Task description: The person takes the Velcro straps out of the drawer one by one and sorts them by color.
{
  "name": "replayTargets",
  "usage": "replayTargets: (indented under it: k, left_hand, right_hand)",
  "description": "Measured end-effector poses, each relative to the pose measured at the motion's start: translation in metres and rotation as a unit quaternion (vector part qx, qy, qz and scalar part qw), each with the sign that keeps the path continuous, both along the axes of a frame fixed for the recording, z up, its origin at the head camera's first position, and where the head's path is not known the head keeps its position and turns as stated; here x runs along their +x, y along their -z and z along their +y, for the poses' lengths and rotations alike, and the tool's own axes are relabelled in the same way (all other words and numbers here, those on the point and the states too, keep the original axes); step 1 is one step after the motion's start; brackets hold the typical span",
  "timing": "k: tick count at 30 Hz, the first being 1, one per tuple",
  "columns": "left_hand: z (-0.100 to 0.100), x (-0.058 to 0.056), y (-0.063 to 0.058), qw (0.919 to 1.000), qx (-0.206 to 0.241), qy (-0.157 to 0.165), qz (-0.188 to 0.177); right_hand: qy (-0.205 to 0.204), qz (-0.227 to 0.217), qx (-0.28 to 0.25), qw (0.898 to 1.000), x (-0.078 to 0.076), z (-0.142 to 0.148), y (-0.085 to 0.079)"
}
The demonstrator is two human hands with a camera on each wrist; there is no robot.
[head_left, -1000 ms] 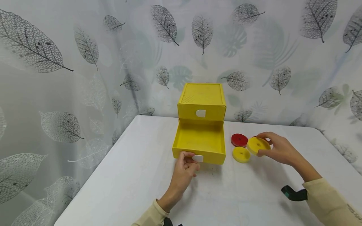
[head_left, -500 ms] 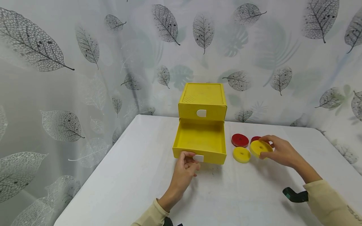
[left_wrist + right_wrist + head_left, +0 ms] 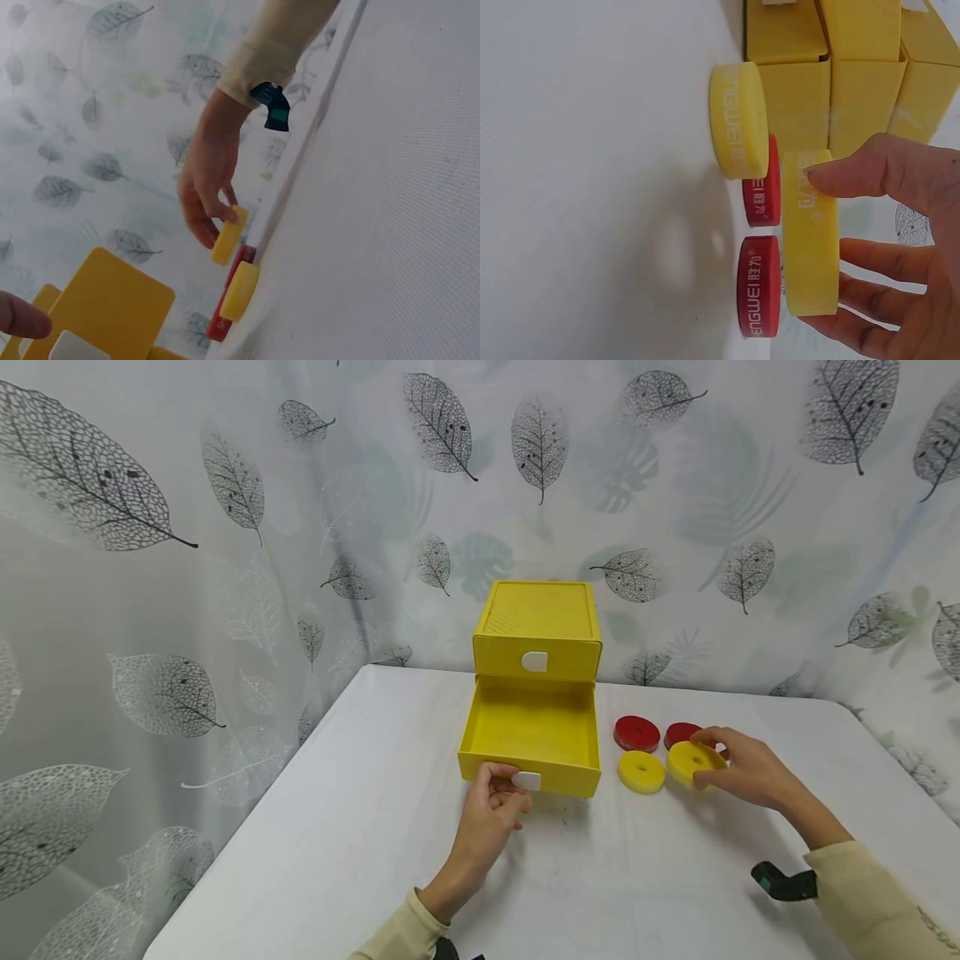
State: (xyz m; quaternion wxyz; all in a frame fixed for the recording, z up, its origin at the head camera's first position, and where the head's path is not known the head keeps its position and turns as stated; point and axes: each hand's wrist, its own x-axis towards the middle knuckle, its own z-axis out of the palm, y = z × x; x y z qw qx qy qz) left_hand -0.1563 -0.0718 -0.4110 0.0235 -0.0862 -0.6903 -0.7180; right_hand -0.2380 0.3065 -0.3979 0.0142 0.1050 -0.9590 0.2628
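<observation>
In the head view, my right hand (image 3: 750, 767) pinches a yellow disc (image 3: 684, 765) with a small centre hole, thumb on one edge and fingers on the other. The right wrist view shows white lettering on that disc's rim. It is held above the table, apart from the other discs. A second yellow disc (image 3: 641, 772) lies to its left. Behind them lie two red discs, one at left (image 3: 637, 732) and one (image 3: 678, 733) partly hidden by the held disc. My left hand (image 3: 483, 818) grips the pulled-out lower drawer (image 3: 480, 762) beside its white tab (image 3: 526, 781).
The yellow drawer box (image 3: 536, 610) stands at the back of the white table (image 3: 360, 793), its upper drawer (image 3: 495, 657) pushed in. Inside the lower drawer only its bare yellow floor shows. A leaf-patterned curtain (image 3: 480, 510) hangs behind the table. A dark curved device (image 3: 783, 882) sits at my right wrist.
My right hand has carried the yellow disc a little to the right and slightly down, uncovering more of the right red disc. The left hand and drawer stay put.
</observation>
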Motion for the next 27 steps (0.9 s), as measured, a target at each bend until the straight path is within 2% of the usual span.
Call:
replayTargets:
  k: [27]
  left_hand:
    - [-0.001, 0.001, -0.001, 1.0, -0.001, 0.002, -0.001]
  right_hand:
    - [0.009, -0.025, 0.0, 1.0, -0.003, 0.007, 0.018]
